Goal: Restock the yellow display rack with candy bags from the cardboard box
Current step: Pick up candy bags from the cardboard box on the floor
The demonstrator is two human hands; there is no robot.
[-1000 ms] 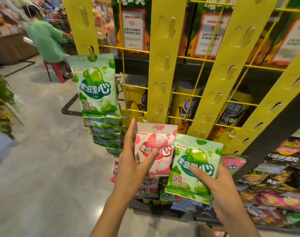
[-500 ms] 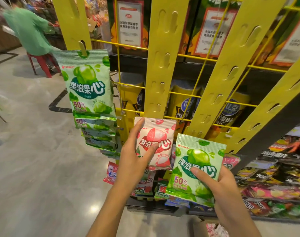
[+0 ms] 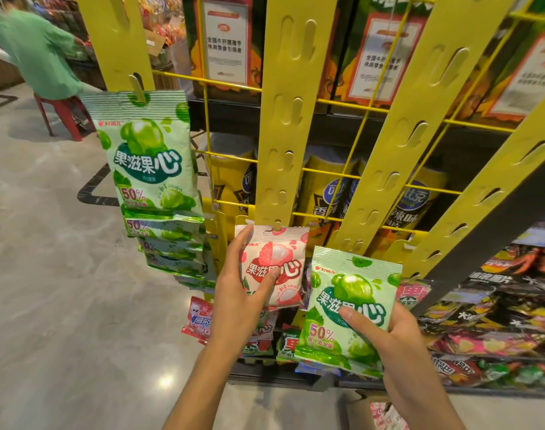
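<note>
Left strip [image 3: 116, 41] of the yellow display rack [image 3: 494, 190]: one green-apple bag [image 3: 153, 156] hangs from its tab, with stacked green bags [image 3: 168, 243] on the tabs below. Use it as your reference: hole fully over the tab, bag flat, print facing out.

Centre strip [image 3: 292, 103]: your left hand [image 3: 240, 302] pinches the pink lychee bag [image 3: 274, 265]. Thumb lies across the print, index finger runs straight up the left edge to the top corner, other fingers are hidden behind. The bag's top sits right at a low tab [image 3: 277, 225]; can't tell if the hole is fully over it. My read: this is the hooking step.
- Steer the header with that index finger.
- Push the hole over the tab until it bottoms out.
- Let go slowly and check it hangs by itself.
- Don't squeeze the middle; the film will likely buckle and tilt the hole off the tab.

Right of it: your right hand [image 3: 401, 346] grips the spare green bag [image 3: 345, 311], thumb on the front, fingers curled behind, clear of the rack. Hold it low and apart so it doesn't knock the pink one. I'd say it belongs with the greens on the left strip.

Right strips [image 3: 420, 125]: the tabs in view are bare, so plenty left to fill. Cardboard box [image 3: 359, 411]: only a corner shows at the bottom edge.
</note>
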